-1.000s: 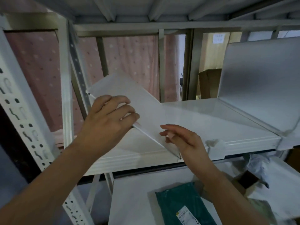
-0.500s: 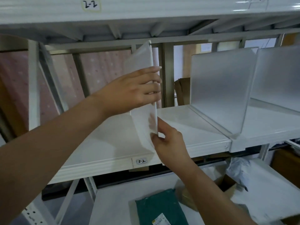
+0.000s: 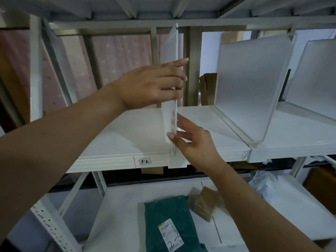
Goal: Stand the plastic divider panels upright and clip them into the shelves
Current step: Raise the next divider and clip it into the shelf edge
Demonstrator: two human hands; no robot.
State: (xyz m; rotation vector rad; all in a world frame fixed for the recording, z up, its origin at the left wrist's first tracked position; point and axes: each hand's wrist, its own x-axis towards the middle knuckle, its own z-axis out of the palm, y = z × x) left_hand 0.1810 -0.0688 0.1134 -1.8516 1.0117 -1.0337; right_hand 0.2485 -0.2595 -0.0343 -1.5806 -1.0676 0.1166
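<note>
Teal plastic wraps the mailer bag (image 3: 171, 222) lying nearest on the lower shelf (image 3: 118, 215), with a brown taped parcel (image 3: 205, 202) just beside it. Above, the middle shelf (image 3: 127, 135) carries a small label reading 3-2 (image 3: 144, 161) on its front lip.

On that shelf stands the divider panel (image 3: 171, 117), frosted white and translucent, so thin from this angle that it shows almost edge-on. Its foot tab (image 3: 177, 162) hangs down over the shelf's front lip, apparently seated there, though the clip itself is too small to judge. The right hand (image 3: 192, 142) pinches the panel's lower front edge, thumb on the near face and fingers spread behind. The left hand (image 3: 152, 84) grips it higher up, fingers wrapped across the front edge.

A second ago the panel leaned steeply with its top tipped left; half a second ago it was nearly upright but its foot sat back from the lip. Now it stands vertical, with the foot on the lip.

Its long axis runs front to back across the shelf depth, faces turned left and right, top edge reaching almost to the upper shelf frame (image 3: 200, 22).

Farther right, two installed dividers (image 3: 251, 88) stand upright, tilted only by the lens.
</note>
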